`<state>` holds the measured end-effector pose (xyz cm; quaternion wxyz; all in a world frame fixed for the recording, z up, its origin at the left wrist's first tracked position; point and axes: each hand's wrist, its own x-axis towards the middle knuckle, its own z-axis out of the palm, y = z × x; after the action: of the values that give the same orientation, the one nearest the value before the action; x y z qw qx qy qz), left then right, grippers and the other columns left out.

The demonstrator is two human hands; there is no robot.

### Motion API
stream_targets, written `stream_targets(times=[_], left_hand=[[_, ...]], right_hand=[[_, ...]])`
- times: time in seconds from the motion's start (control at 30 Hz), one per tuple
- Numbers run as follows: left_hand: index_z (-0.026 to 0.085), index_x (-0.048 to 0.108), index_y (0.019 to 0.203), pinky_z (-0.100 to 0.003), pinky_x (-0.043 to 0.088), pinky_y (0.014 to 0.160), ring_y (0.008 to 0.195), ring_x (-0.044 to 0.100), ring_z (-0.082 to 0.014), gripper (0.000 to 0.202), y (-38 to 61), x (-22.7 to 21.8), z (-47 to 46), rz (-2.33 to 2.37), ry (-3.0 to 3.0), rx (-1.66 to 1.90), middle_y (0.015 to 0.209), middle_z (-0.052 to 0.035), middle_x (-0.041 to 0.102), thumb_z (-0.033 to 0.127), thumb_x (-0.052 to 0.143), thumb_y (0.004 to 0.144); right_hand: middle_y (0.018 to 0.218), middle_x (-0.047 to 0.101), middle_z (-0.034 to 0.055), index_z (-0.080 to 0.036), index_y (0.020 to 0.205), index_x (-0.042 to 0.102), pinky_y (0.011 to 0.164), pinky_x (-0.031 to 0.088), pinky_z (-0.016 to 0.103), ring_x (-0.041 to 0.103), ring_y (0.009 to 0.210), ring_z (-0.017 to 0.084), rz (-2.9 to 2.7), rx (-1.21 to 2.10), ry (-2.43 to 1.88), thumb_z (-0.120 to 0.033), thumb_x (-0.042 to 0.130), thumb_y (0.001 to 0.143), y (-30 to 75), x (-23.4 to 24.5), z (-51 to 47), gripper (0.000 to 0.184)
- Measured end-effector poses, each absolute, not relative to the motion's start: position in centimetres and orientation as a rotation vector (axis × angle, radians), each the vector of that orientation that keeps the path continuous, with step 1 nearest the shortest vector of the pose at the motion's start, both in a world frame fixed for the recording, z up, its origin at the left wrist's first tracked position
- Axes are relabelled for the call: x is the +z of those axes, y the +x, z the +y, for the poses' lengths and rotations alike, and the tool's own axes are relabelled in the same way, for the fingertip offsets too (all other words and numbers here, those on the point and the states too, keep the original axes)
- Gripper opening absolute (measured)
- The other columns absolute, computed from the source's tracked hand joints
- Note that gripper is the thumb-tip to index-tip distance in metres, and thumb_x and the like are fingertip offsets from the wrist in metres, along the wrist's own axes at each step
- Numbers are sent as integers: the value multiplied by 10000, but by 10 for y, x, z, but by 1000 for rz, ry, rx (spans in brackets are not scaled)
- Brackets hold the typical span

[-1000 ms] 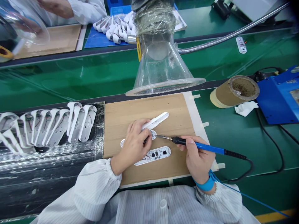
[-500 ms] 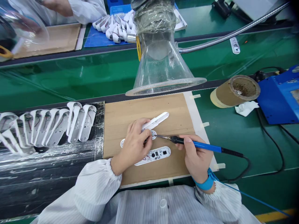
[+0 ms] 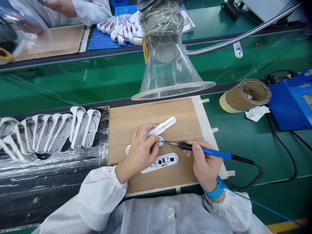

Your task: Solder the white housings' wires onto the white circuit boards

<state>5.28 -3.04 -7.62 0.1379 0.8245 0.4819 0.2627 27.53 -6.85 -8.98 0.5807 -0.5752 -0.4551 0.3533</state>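
My left hand is curled and presses down on a white plastic part and the small round piece under its fingertips, on a wooden board. My right hand grips a blue-handled soldering iron, its tip touching the round piece beside my left fingers. A white oblong circuit board lies just in front of both hands.
A clear funnel-shaped fume hood hangs over the board's far edge. Several white housings lie in a row at left on black foil. A brown tape roll, a blue station and the iron's cable are at right. Another person's sleeve is across the green belt.
A small white part on the green belt at the upper right has drifted left. My hands have hardly moved, the iron tip staying on the round piece.
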Motion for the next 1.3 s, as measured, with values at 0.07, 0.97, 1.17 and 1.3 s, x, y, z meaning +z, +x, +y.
stream_targets(times=[0.07, 0.97, 1.17, 1.3], left_hand=[[208, 563, 925, -534, 510, 1055, 1271, 612, -314, 144, 52, -76, -30, 1385, 2386, 766, 1417, -151, 592, 104, 556, 1024], [209, 573, 935, -537, 516, 1057, 1274, 616, -316, 136, 53, -77, -30, 1396, 2372, 755, 1414, -148, 598, 100, 558, 1015], [218, 577, 939, -540, 522, 1055, 1276, 620, -316, 132, 53, -76, -30, 1405, 2372, 743, 1414, -149, 606, 108, 558, 1009], [224, 573, 929, -528, 522, 1055, 1272, 622, -307, 142, 54, -76, -30, 1414, 2370, 740, 1410, -142, 612, 104, 557, 1003]], right_hand=[[640, 722, -27, -209, 944, 815, 615, 612, 266, 746, 594, 152, -1062, 822, -1341, -327, 707, 1031, 275, -89, -68, 182], [623, 711, -14, -194, 925, 800, 585, 607, 310, 734, 569, 180, -1029, 814, -1349, -381, 706, 1025, 276, -87, -68, 232], [626, 717, -12, -195, 930, 802, 597, 613, 322, 736, 565, 184, -984, 831, -1332, -369, 710, 1028, 277, -90, -69, 220], [648, 728, -6, -196, 930, 806, 599, 617, 323, 739, 572, 182, -967, 823, -1322, -361, 710, 1032, 277, -92, -70, 216]])
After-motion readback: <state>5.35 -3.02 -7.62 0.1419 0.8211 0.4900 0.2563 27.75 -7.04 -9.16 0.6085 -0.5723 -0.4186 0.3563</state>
